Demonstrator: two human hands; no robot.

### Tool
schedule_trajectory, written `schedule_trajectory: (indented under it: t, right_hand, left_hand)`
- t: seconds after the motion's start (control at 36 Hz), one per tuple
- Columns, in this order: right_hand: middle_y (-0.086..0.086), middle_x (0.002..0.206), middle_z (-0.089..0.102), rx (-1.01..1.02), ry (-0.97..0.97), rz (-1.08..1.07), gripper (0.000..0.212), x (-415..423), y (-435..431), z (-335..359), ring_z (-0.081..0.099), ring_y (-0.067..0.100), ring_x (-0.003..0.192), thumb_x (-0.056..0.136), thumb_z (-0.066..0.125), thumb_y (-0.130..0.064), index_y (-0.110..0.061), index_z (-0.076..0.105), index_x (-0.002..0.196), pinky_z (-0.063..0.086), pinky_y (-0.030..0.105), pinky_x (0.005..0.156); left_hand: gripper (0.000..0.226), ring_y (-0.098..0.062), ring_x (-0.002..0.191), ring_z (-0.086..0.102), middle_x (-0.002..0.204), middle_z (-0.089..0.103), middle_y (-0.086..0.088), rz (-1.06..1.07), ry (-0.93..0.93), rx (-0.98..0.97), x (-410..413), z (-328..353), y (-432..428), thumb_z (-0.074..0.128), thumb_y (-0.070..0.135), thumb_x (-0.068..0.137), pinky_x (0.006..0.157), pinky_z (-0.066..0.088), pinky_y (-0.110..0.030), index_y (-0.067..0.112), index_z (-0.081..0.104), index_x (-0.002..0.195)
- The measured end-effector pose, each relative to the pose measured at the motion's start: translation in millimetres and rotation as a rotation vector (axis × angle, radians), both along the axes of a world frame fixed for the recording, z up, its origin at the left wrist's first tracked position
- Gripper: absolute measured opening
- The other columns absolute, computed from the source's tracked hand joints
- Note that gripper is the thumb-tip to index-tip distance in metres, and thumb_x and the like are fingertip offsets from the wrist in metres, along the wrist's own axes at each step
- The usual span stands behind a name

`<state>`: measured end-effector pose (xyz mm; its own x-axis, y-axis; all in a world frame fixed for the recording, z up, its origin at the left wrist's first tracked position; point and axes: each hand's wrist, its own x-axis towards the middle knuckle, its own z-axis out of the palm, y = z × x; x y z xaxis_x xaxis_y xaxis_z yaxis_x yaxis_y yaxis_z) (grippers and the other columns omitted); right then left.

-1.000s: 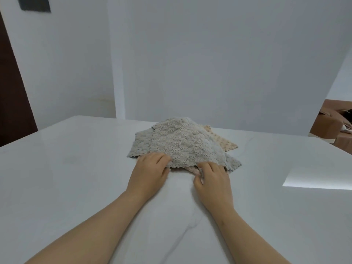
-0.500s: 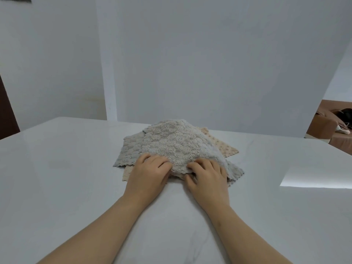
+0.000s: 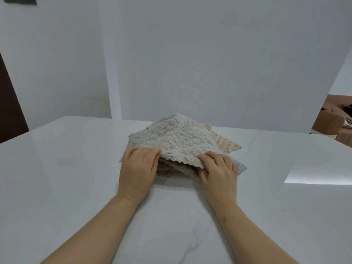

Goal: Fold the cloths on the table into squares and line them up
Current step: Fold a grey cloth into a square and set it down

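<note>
A pile of cloths lies in the middle of the white table (image 3: 57, 187). On top is a fuzzy grey cloth (image 3: 175, 140). A beige dotted cloth (image 3: 226, 144) sticks out at the back right, and a brownish cloth (image 3: 177, 168) shows under the lifted near edge. My left hand (image 3: 139, 168) pinches the grey cloth's near edge on the left. My right hand (image 3: 219, 170) grips the same edge on the right, thumb underneath. Both hands hold that edge raised off the pile.
A white wall panel stands just behind the table's far edge. A brown sofa (image 3: 335, 119) shows at the far right, beyond the table. A bright light patch (image 3: 316, 175) lies on the tabletop to the right of the pile.
Both hands went from resting flat on the grey cloth's near edge to gripping it and lifting it, which uncovers the brownish cloth beneath.
</note>
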<state>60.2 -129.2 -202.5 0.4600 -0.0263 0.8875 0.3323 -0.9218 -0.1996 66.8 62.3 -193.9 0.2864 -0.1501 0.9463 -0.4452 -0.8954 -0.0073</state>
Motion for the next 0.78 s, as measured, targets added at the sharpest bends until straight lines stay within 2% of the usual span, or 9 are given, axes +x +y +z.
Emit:
schedule_trajectory:
  t: [0.08,0.17,0.31,0.42,0.47,0.56,0.67,0.78]
  right_hand:
    - [-0.002,0.089,0.069,-0.009,-0.007,0.022,0.033,-10,-2,1,0.044,0.015,0.092,0.069,0.043,-0.019,-0.019,0.071,0.087,0.029,0.029,0.082]
    - [-0.002,0.089,0.069,-0.017,-0.014,0.036,0.033,-25,-5,1,0.044,0.015,0.091,0.069,0.043,-0.019,-0.018,0.07,0.086,0.03,0.029,0.081]
    - [-0.003,0.088,0.069,-0.044,-0.008,0.058,0.033,-53,-8,0,0.044,0.014,0.09,0.07,0.04,-0.016,-0.018,0.07,0.084,0.03,0.026,0.078]
    - [-0.005,0.085,0.068,-0.116,-0.018,0.067,0.023,-77,-10,-2,0.049,0.014,0.087,0.065,0.055,-0.011,-0.019,0.07,0.08,0.031,0.023,0.075]
    - [-0.007,0.081,0.067,-0.169,-0.008,0.077,0.023,-90,-11,-4,0.054,0.014,0.084,0.057,0.061,-0.008,-0.02,0.069,0.076,0.039,0.022,0.074]
    - [-0.012,0.074,0.065,-0.277,0.064,0.083,0.018,-110,-13,-6,0.054,0.011,0.078,0.056,0.062,-0.012,-0.024,0.067,0.07,0.047,0.021,0.064]
    - [-0.013,0.062,0.061,-0.318,0.203,0.086,0.01,-135,-16,-9,0.06,0.012,0.059,0.056,0.062,-0.019,-0.026,0.063,0.063,0.046,0.019,0.055]
    - [-0.012,0.055,0.059,-0.331,0.277,0.096,0.006,-162,-18,-5,0.058,0.01,0.052,0.057,0.063,-0.023,-0.027,0.063,0.061,0.042,0.015,0.051]
  left_hand:
    - [0.019,-0.013,0.078,0.048,0.077,0.067,0.0,0.009,-0.02,0.014,-12,0,0,0.032,0.024,0.1,0.083,0.036,-0.029,0.02,0.049,0.095]
    - [0.01,-0.014,0.075,0.051,0.074,0.066,0.002,0.005,-0.027,0.049,-28,-3,1,0.041,0.019,0.096,0.081,0.036,-0.028,0.022,0.05,0.093]
    - [0.008,-0.016,0.07,0.054,0.071,0.064,0.005,0.0,0.043,0.087,-59,-6,7,0.046,0.017,0.089,0.078,0.037,-0.028,0.024,0.049,0.089]
    - [0.009,-0.015,0.068,0.054,0.069,0.064,0.007,-0.012,0.182,0.104,-83,-9,14,0.044,0.019,0.086,0.072,0.034,-0.025,0.026,0.048,0.089]
    - [0.01,-0.014,0.068,0.05,0.068,0.062,0.007,-0.023,0.234,0.12,-97,-11,17,0.043,0.019,0.083,0.069,0.032,-0.023,0.025,0.05,0.087]
    - [0.018,-0.016,0.061,0.052,0.064,0.061,0.005,-0.032,0.269,0.17,-119,-11,19,0.043,0.018,0.081,0.064,0.029,-0.024,0.019,0.061,0.079]
    - [0.025,-0.016,0.053,0.055,0.059,0.059,0.005,0.004,0.296,0.174,-148,-11,22,0.041,0.023,0.081,0.061,0.032,-0.027,0.018,0.065,0.073]
    - [0.027,-0.007,0.053,0.053,0.059,0.058,0.012,0.064,0.383,0.177,-172,-11,25,0.038,0.03,0.081,0.056,0.037,-0.02,0.024,0.063,0.072]
